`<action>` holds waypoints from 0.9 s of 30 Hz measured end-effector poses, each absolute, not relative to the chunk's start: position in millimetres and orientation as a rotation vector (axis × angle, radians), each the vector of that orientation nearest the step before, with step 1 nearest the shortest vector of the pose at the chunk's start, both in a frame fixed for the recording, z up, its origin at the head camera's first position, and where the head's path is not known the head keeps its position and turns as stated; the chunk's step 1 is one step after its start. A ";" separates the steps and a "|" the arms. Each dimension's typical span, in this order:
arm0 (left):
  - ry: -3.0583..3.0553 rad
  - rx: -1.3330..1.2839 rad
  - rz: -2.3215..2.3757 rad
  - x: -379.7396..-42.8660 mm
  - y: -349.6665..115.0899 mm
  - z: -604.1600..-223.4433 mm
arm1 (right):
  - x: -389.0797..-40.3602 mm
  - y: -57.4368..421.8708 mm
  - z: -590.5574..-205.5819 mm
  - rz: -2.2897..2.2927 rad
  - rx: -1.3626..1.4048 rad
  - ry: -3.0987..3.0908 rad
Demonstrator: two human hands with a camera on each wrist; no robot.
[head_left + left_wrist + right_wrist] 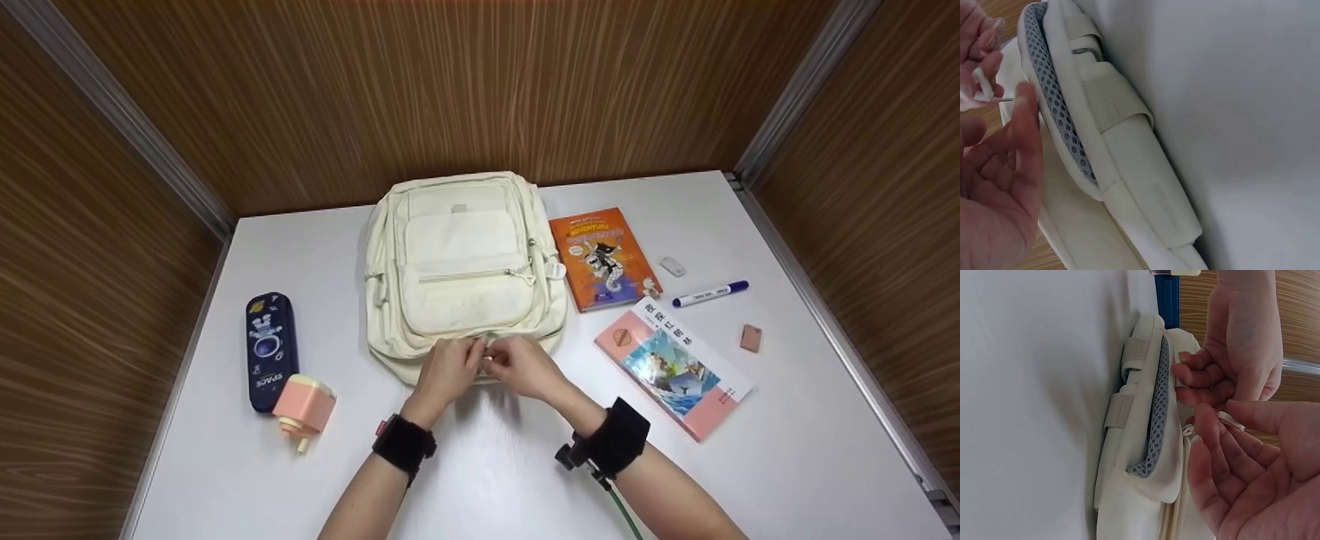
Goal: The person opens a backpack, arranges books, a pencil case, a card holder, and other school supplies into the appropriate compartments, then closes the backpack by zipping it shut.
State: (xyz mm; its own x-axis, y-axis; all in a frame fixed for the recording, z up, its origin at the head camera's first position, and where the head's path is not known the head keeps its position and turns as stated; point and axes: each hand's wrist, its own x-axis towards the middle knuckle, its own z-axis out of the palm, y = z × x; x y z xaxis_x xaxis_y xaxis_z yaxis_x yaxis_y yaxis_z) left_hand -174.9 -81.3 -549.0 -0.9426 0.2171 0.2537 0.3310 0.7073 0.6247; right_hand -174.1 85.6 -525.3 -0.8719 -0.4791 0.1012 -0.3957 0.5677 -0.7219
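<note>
A cream backpack (465,240) lies on the white table, its front pocket facing up. Both hands meet at its near edge. My right hand (529,367) pinches a small pale zipper pull (1231,421) between thumb and finger, close to the bag's zipper (1171,517). Facing it, my left hand (450,367) has bent fingers, with the fingertips right at the cord of the pull in the left wrist view. I cannot tell whether the left fingers grip anything. Grey mesh padding (1055,95) and strap loops (1114,104) show along the bag's edge beside the hands.
On the left lie a dark blue pencil case (271,352) and a pink pencil sharpener (305,405). To the right are an orange book (606,259), a pink-and-white book (675,367), a blue marker (710,294), a white eraser (673,266) and a pink eraser (751,338). Wood-grain panels (450,90) surround the table.
</note>
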 end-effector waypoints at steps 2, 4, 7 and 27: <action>-2.816 -0.389 -1.185 -176.8 -80.1 -549.8 | -172.9 85.3 -526.0 -1.207 -0.823 2.630; -2.854 -0.348 -1.290 -178.6 -78.8 -548.9 | -173.4 86.4 -525.4 -1.203 -0.864 2.596; -2.879 -0.352 -1.406 -180.2 -77.5 -548.1 | -177.0 90.3 -521.3 -1.181 -0.856 2.646; -2.819 -0.325 -0.877 -169.3 -79.2 -550.1 | -233.0 100.0 -542.0 -0.630 -0.976 2.907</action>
